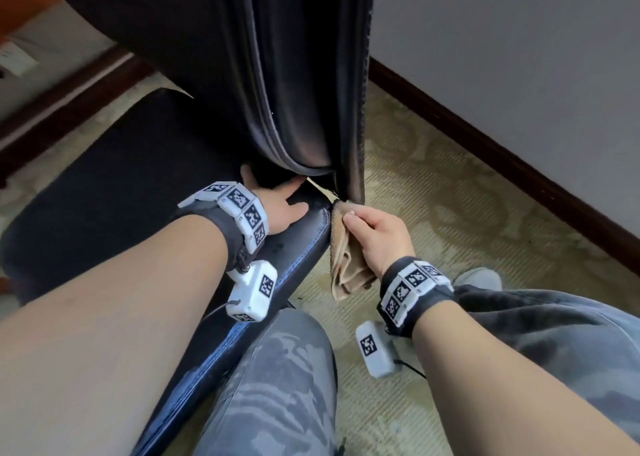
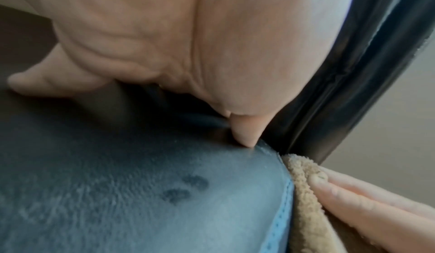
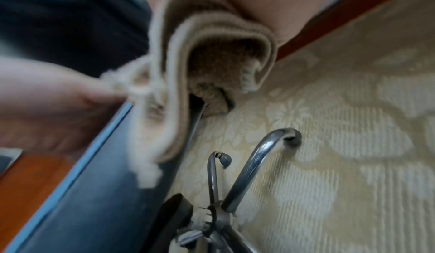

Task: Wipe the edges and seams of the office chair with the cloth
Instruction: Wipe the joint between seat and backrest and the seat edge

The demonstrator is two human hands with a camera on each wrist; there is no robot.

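Note:
A black office chair has a leather seat [image 1: 121, 192] with blue stitching and a tall backrest [image 1: 287, 75]. My left hand [image 1: 284, 206] rests flat on the seat's rear right corner, fingers spread, fingertips reaching into the gap under the backrest. In the left wrist view the seat [image 2: 141, 192] fills the frame under my left hand [image 2: 188, 52]. My right hand [image 1: 374, 234] grips a folded beige cloth [image 1: 346, 265] and presses its top against the seat's side seam, just below the backrest's lower corner. The cloth [image 2: 303, 192] touches the stitched edge; its folds [image 3: 188, 61] hang down beside the seat.
Patterned beige carpet [image 1: 450, 220] covers the floor to the right. A dark wooden skirting board [image 1: 502, 151] runs along the white wall. My legs in grey patterned trousers [image 1: 277, 386] are beside the seat. The chair's chrome base legs [image 3: 254, 164] stand below the seat.

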